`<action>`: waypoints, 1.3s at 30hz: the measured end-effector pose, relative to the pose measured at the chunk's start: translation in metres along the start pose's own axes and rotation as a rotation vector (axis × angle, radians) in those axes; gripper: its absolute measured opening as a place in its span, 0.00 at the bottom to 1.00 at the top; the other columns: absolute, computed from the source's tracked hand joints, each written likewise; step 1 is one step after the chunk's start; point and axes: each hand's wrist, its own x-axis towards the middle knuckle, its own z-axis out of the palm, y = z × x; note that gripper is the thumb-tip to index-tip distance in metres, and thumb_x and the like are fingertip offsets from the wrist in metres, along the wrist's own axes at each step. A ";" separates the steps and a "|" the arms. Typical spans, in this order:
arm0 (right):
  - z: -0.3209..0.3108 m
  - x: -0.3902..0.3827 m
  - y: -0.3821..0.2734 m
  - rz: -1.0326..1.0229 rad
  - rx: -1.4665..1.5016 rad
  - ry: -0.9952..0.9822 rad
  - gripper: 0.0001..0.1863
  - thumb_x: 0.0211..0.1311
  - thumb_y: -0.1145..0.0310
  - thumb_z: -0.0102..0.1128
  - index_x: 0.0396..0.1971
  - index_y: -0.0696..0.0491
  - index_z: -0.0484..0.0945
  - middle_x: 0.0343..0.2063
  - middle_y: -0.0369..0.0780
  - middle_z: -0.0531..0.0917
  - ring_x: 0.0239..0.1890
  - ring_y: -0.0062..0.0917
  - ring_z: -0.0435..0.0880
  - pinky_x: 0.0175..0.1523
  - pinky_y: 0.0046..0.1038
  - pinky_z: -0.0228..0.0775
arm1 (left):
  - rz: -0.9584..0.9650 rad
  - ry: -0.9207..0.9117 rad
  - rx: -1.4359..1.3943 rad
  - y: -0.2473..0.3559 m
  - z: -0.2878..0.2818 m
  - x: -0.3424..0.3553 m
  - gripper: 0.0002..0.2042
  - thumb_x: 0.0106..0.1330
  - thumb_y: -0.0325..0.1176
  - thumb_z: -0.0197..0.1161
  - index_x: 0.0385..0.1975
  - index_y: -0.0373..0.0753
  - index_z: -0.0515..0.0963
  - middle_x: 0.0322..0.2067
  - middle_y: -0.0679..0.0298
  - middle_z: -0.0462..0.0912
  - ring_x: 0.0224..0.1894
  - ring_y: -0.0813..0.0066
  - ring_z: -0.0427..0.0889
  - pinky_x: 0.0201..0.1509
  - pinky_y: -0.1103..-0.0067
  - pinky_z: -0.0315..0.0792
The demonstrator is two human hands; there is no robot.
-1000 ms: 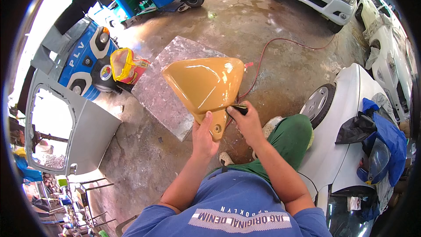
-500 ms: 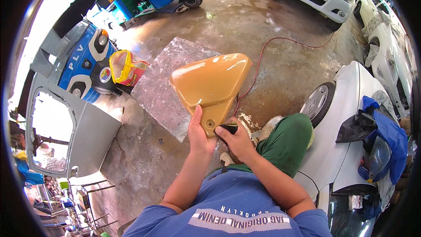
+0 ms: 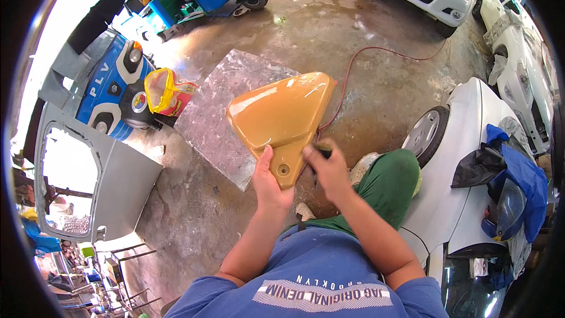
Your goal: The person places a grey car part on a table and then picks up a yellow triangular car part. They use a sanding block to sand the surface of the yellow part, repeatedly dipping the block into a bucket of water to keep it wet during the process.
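Note:
A glossy tan side cover panel (image 3: 281, 109), roughly triangular with a narrow tab, is held up in front of me. My left hand (image 3: 272, 179) grips it by the tab, thumb on the front face beside a small round hole (image 3: 283, 169); the fingers behind are hidden. At the tab's right edge is my right hand (image 3: 331, 171), closed and slightly blurred. Between its fingers shows a small folded black piece (image 3: 323, 151) that looks like sandpaper, mostly covered by the hand.
Below the panel lies a paint-stained flat board (image 3: 215, 123) on the concrete floor. A thin red hose (image 3: 353, 62) runs behind it. Left stand a yellow-and-red bag (image 3: 168, 91) and a grey vehicle door (image 3: 120, 171). A white car body (image 3: 453, 159) is close on my right.
My right hand has moved up and to the right along the panel's edge, from the tab's bottom to beside its middle. The left hand keeps its grip; the panel has barely shifted.

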 end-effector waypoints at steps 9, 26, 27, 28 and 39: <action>0.010 -0.022 0.016 -0.184 -0.220 -0.067 0.14 0.65 0.64 0.65 0.39 0.59 0.75 0.32 0.36 0.82 0.35 0.15 0.77 0.42 0.22 0.71 | -0.017 0.014 0.000 0.001 -0.005 0.011 0.18 0.75 0.37 0.49 0.59 0.35 0.66 0.55 0.55 0.76 0.57 0.58 0.77 0.61 0.64 0.73; -0.007 0.008 -0.004 -0.067 -0.065 0.087 0.12 0.65 0.63 0.65 0.34 0.54 0.74 0.25 0.31 0.78 0.24 0.11 0.72 0.28 0.18 0.65 | -0.039 0.070 0.043 -0.003 -0.002 -0.009 0.18 0.75 0.37 0.50 0.59 0.33 0.66 0.54 0.57 0.77 0.56 0.62 0.78 0.59 0.65 0.74; -0.003 -0.002 -0.005 -0.005 -0.112 0.071 0.12 0.65 0.63 0.65 0.35 0.54 0.74 0.25 0.31 0.78 0.24 0.11 0.72 0.28 0.18 0.65 | -0.022 0.078 0.051 -0.004 -0.005 -0.006 0.18 0.75 0.37 0.50 0.58 0.33 0.66 0.54 0.57 0.77 0.55 0.62 0.78 0.59 0.65 0.74; 0.003 -0.014 -0.005 0.055 -0.159 0.059 0.12 0.65 0.64 0.65 0.35 0.54 0.74 0.25 0.31 0.78 0.24 0.11 0.72 0.28 0.18 0.65 | -0.010 0.083 0.059 -0.005 -0.009 -0.002 0.18 0.75 0.37 0.50 0.58 0.33 0.66 0.53 0.57 0.77 0.55 0.62 0.78 0.58 0.66 0.74; 0.008 -0.014 0.011 -0.102 -0.125 0.044 0.12 0.63 0.66 0.67 0.33 0.55 0.73 0.22 0.30 0.76 0.23 0.10 0.71 0.26 0.17 0.62 | 0.151 -0.017 0.140 -0.009 -0.008 -0.003 0.17 0.75 0.35 0.51 0.58 0.34 0.66 0.52 0.56 0.77 0.53 0.63 0.80 0.55 0.68 0.76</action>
